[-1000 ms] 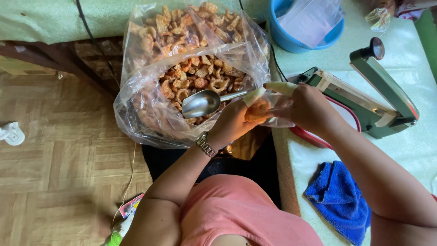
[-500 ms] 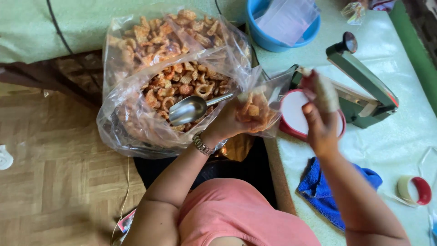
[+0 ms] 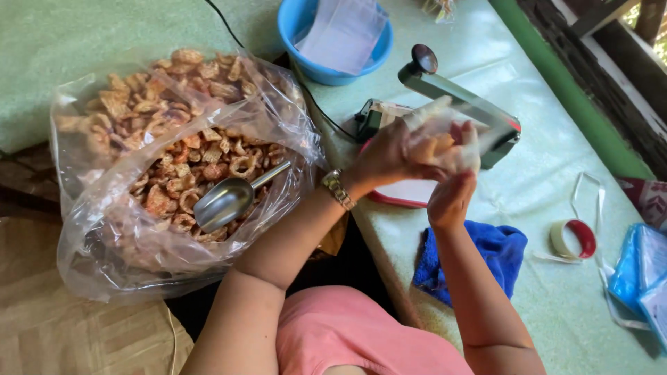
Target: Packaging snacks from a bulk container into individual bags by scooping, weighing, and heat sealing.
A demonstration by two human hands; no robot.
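Large clear sack (image 3: 125, 208) of fried snacks sits off the tabletop's (image 3: 556, 187) left edge, metal scoop (image 3: 226, 201) inside. Left hand (image 3: 385, 149) and right hand (image 3: 451, 198), fingers closed, grip a small filled bag (image 3: 441, 142) above the green heat sealer (image 3: 451, 104).

Salmon-pink sleeveless top (image 3: 361, 333); bare arms; metal link wristwatch (image 3: 338, 189) on left wrist; pale tape wrapped around some fingers (image 3: 472, 142) of right hand.
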